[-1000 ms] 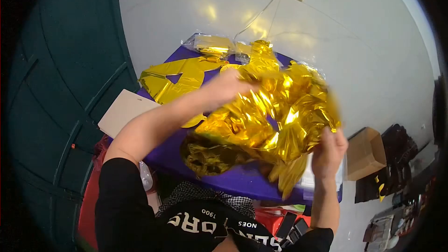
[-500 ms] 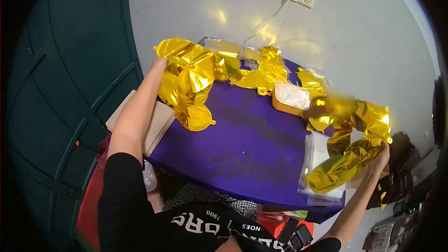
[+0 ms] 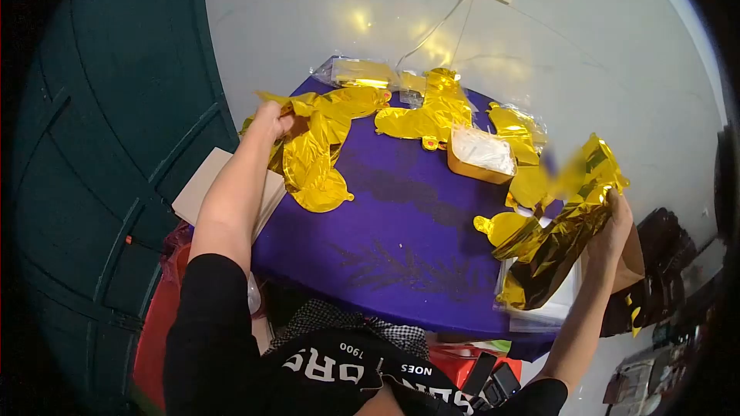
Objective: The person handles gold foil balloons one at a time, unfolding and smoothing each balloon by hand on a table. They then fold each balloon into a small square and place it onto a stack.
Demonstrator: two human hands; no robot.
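- Change: crumpled gold foil was bunched between my hands a second ago; now one piece is at each side. I take the two to be separate, so each can be handled on its own.
- Left hand (image 3: 274,119): closed on the upper edge of a shiny gold foil shape with rounded lobes (image 3: 314,162). It is at the table's left side, partly raised, beside the flat tan cardboard (image 3: 202,183).
- Left foil, axis: long axis runs from my fist towards me, slightly rightward. The tabbed round lobe points my way; another arm reaches right, towards the far edge.
- Right hand (image 3: 614,225): thumb and fingers grasping the side of a creased gold foil piece with a tabbed round end (image 3: 556,248). It hangs over white sheets in clear plastic (image 3: 565,299).
- Right foil, axis: diagonal, far right to near left; tabbed end points left. It has swung since half a second ago. One portion is blurred, outline unreadable.
- Between: yellow open box of white shredded filler (image 3: 482,156), on the purple tablecloth (image 3: 401,235).
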